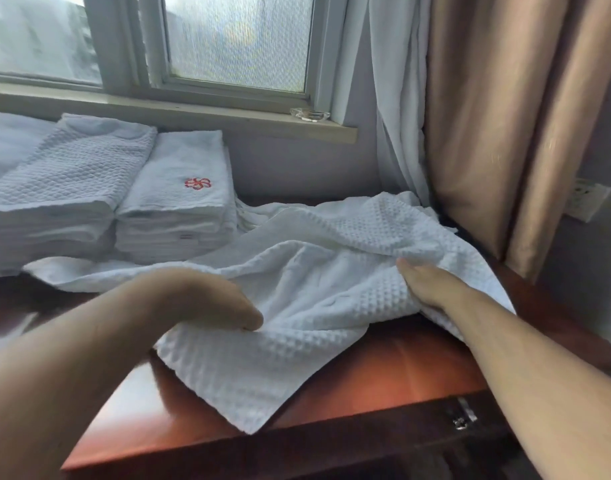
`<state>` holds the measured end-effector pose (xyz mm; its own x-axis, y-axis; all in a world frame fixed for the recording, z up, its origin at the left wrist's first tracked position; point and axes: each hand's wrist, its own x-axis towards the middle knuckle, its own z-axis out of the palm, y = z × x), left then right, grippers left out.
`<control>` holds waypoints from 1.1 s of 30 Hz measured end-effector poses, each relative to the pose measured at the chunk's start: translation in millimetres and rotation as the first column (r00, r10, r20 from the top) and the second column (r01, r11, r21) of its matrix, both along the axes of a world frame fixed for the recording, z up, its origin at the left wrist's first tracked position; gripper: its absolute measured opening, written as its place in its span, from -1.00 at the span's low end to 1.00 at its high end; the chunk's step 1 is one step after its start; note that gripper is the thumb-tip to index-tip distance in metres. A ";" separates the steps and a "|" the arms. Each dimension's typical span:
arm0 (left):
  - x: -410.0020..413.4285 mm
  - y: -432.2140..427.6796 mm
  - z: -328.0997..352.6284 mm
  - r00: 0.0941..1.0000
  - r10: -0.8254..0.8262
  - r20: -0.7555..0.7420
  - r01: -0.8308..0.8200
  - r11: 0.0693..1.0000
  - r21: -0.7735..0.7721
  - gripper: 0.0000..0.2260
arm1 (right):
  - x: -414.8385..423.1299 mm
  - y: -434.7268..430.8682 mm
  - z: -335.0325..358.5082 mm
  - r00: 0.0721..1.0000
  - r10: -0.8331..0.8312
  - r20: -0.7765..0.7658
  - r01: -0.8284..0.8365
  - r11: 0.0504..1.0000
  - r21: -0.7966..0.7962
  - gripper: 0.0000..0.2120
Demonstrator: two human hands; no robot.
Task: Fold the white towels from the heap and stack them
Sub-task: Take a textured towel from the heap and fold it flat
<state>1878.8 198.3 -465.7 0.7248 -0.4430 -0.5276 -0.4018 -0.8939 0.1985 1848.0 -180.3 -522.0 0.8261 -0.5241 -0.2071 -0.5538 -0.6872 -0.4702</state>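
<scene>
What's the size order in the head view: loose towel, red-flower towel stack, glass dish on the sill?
1. loose towel
2. red-flower towel stack
3. glass dish
The towel is nearer the camera, but clearly largest.

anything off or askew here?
Only the waffle towel: rumpled, gripped by the left hand and right hand, one corner hanging over the table front edge. The folded stacks behind look tidy.

A hotel-style room is indicated: logo-embroidered folded towels (174, 202) are stacked on a polished wooden desk (383, 368), and the window (238, 39) is framed by heavy curtains (504, 116).
</scene>
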 end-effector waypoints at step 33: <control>-39.2 -1.1 -35.9 0.849 0.076 0.523 0.407 0.539 -0.738 -0.81 | -44.1 4.1 16.0 0.971 0.114 0.211 -0.104 0.993 -0.056 -0.44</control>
<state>1839.6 197.1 -501.6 0.6132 -0.6266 0.4810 -0.7717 -0.3455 0.5339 1803.8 -176.2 -506.1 0.9014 -0.4329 0.0014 -0.3644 -0.7605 -0.5374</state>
